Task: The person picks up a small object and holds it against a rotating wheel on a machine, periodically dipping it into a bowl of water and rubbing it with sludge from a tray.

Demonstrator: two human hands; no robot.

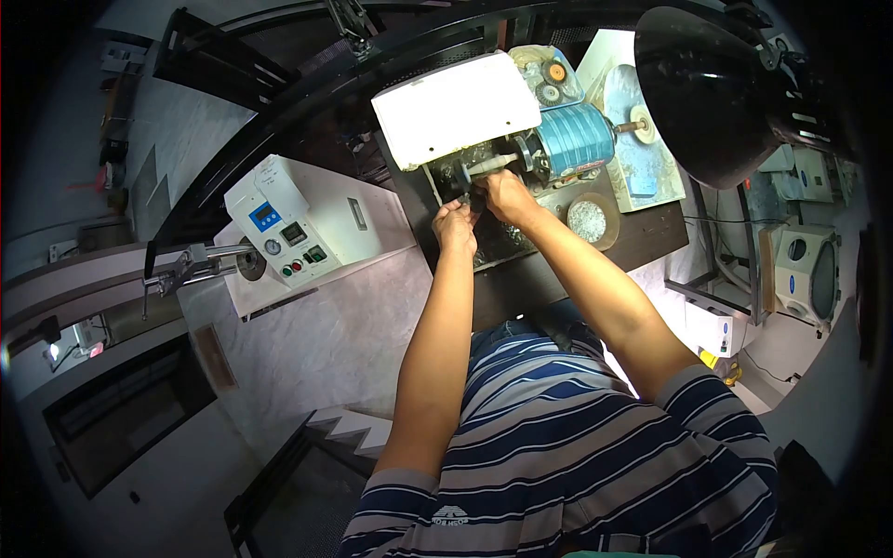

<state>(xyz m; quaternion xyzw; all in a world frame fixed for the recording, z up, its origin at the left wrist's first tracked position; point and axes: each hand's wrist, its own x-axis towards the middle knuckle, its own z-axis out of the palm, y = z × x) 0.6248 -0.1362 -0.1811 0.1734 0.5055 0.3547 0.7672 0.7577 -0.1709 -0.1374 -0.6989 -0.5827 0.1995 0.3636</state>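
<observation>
A blue bench polishing motor (575, 141) sits on the dark bench, its pale tapered spindle (490, 166) pointing left toward a small disc wheel (463, 175). Just below that wheel, the fingers of my left hand (455, 226) are closed in a pinch. My right hand (505, 197) is close beside it, fingers curled in under the spindle. A small object seems to be between both hands' fingertips, but it is too small and covered to name. Over the wheel area leans a white hood (456, 107).
A bowl of white granules (588, 221) stands right of my right forearm. Behind the motor lies a tray with brush wheels (549, 79). A buffing wheel (642, 124) is on the motor's right shaft. A black lamp shade (702, 98) hangs at right; a white control-panel machine (293, 232) stands left.
</observation>
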